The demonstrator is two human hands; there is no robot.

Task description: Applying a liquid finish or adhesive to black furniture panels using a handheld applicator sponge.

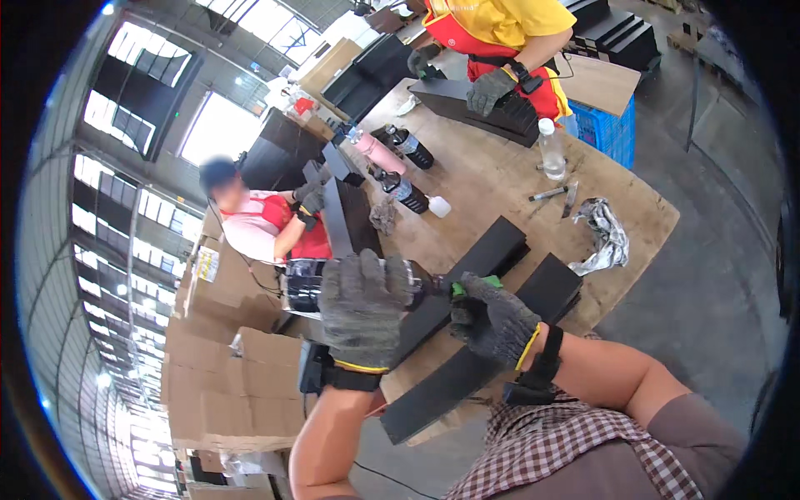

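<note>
Sideways in front of me lies a large dark bottle [303, 285], with a black-wrapped body and a tapering dark neck. My left hand [362, 307], in a grey knit glove, is closed around its middle and hides part of it. At the neck end, my gloved right hand [497, 323] has its fingers closed around a green cap [457, 289], mostly hidden by the glove. Below both hands, long black panels [446, 387] lie stacked on the wooden table [621, 229].
Dark bottles [410, 147], a pink bottle [379, 152], a clear bottle [551, 150], a marker [547, 194] and a crumpled plastic wrapper [602, 236] sit on the table. Two gloved co-workers handle black panels, one across [500, 33], one at left [271, 221]. Cardboard boxes [237, 392] stand at left.
</note>
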